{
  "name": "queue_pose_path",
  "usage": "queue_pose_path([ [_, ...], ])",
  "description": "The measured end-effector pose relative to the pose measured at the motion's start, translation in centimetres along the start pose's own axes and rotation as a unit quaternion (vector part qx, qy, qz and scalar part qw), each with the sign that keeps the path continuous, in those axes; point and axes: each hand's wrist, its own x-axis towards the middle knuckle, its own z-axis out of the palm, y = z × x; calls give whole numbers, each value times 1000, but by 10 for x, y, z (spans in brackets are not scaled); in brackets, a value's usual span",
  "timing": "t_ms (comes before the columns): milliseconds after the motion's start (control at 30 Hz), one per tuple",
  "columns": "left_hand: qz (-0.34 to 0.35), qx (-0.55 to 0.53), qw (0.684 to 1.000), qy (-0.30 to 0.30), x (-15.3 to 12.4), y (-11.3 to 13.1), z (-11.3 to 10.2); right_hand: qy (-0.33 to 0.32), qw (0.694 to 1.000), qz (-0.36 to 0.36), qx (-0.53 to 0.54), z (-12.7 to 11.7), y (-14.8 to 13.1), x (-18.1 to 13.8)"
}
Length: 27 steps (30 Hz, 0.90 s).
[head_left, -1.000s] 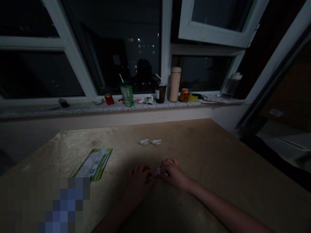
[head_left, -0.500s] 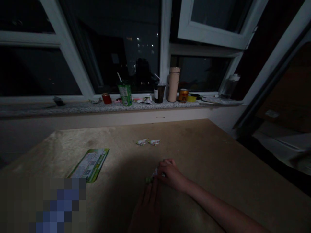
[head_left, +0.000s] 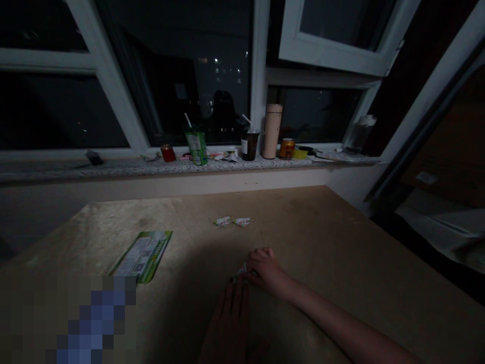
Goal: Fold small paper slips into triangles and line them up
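Note:
The room is dim. My right hand [head_left: 263, 270] rests on the tan table [head_left: 341, 253] with its fingers curled and pinched on a small folded green-and-white paper piece [head_left: 239, 273]. My left hand [head_left: 231, 318] lies flat just below it, fingers stretched forward, fingertips touching the same paper piece. Two small folded paper pieces [head_left: 233, 221] sit side by side farther up the table. A green printed leaflet [head_left: 142, 255] lies to the left.
A stone windowsill [head_left: 76, 169] runs behind the table and carries a green cup with a straw [head_left: 197, 146], a dark cup [head_left: 250, 144], a tall beige flask [head_left: 273, 131], two small cans and scraps. Dark windows stand above it. A blurred patch covers the lower left.
My left hand has pulled back from a pinch beside the right hand and now lies flat with fingers straight. My right hand stays on the paper piece.

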Motion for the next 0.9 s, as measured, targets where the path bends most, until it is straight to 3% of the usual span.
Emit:
queue_pose_path([
  [167,-4,-4,1000,-9,0,0,-5,6,1000,-2,-10,0,-2,-2],
  [467,-27,-45,999,3,3,-2,-1,63,990,21,123,-17,0,-18],
  [633,-40,-20,999,-26,10,5,-11,61,989,59,125,-19,8,-19],
  [900,43,-47,997,31,6,-10,2,17,988,115,97,-18,10,-13],
])
